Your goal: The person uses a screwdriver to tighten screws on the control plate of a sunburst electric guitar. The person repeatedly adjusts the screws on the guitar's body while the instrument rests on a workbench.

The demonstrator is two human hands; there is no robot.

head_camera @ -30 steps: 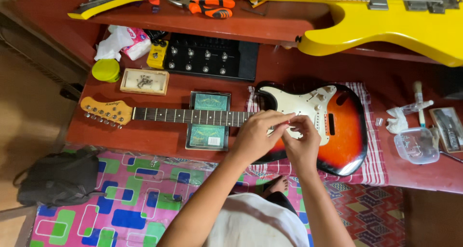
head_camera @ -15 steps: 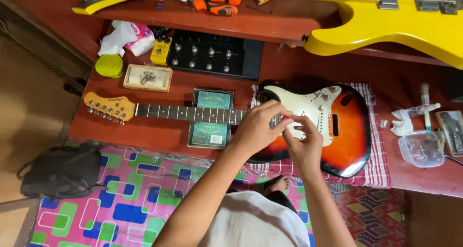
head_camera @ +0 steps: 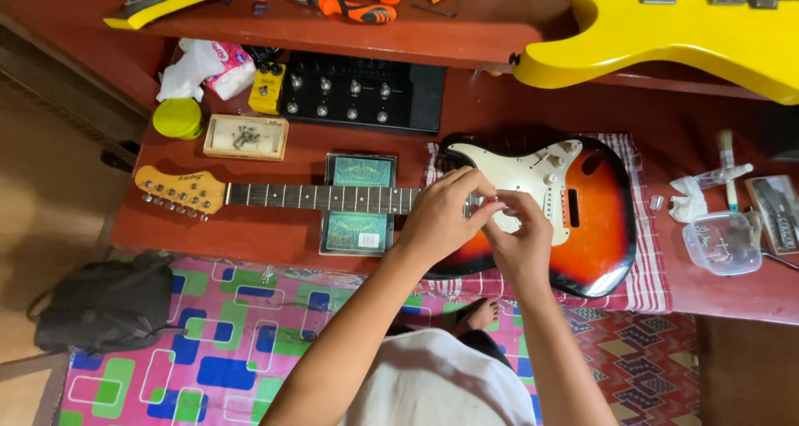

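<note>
**Head view: two hands meet over a sunburst guitar**

Head view, looking down on a red-brown workbench [head_camera: 250,235]. Two electric guitars show: a yellow one [head_camera: 666,35] along the upper shelf, and a sunburst one [head_camera: 599,235] lying flat on the bench, its body on a red-checked cloth [head_camera: 653,276] and its neck [head_camera: 325,197] running left to a pale headstock [head_camera: 179,189] with six tuners. The body is orange-red shading to a black edge, with a white pickguard [head_camera: 533,172] and white knobs.

Both hands work where the neck joins the body. The left hand [head_camera: 441,218] curls over the strings, fingers bent narrow with the tips pinched together; the right hand [head_camera: 520,243] comes up to meet it, thumb and forefinger closed to a narrow pinch. What, if anything, sits between the fingertips is too small to tell.

Two flat greenish packets [head_camera: 359,230] lie under the neck, one above and one below it. A shallow wooden tray [head_camera: 218,135] holds a scatter of small dark screws. A clear plastic tub [head_camera: 720,243] stands at the right; its contents cannot be made out. One black pedalboard [head_camera: 416,101] with eight knobs sits behind, a small yellow pedal [head_camera: 268,89] and a lime-green round lid [head_camera: 177,116] to its left. Orange-handled pliers [head_camera: 358,2] lie on the shelf. A dark bag [head_camera: 108,301] rests on the patterned floor mat [head_camera: 208,368].
</note>
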